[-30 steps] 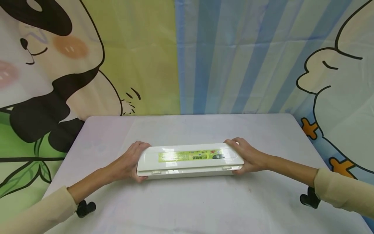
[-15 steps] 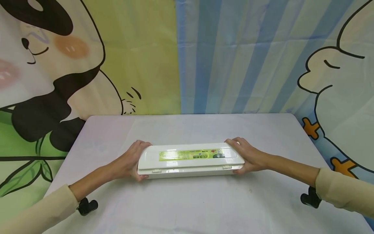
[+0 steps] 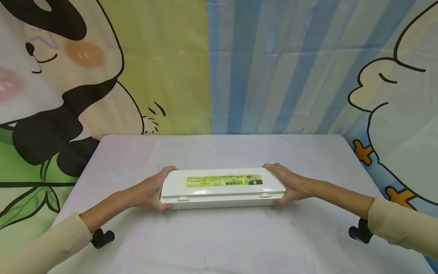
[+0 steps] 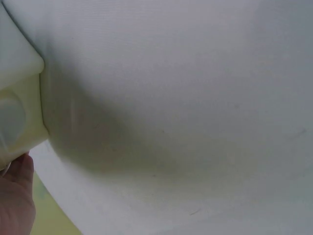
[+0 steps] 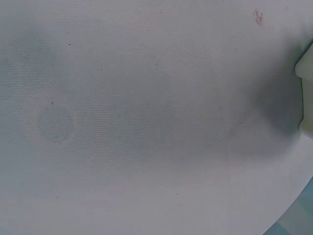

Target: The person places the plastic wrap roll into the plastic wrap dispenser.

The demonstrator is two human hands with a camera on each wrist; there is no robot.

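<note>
A long, flat white plastic case (image 3: 222,188) with a green label along its lid lies crosswise on the white table (image 3: 219,239). My left hand (image 3: 152,192) grips its left end, fingers over the far edge and thumb under the near corner. My right hand (image 3: 291,185) grips the right end the same way. In the left wrist view a corner of the case (image 4: 19,105) shows at the left edge, with part of my left hand (image 4: 14,196) below it. The right wrist view shows only a sliver of the case (image 5: 307,93) over the tablecloth.
A cartoon backdrop with a panda (image 3: 51,95) and blue stripes hangs right behind the table's far edge. Black clamps (image 3: 102,238) (image 3: 357,231) sit at the table's left and right sides near my forearms.
Both hands keep their hold on the case's ends. The case has barely moved; its front edge looks slightly lower and flatter than a second ago.
</note>
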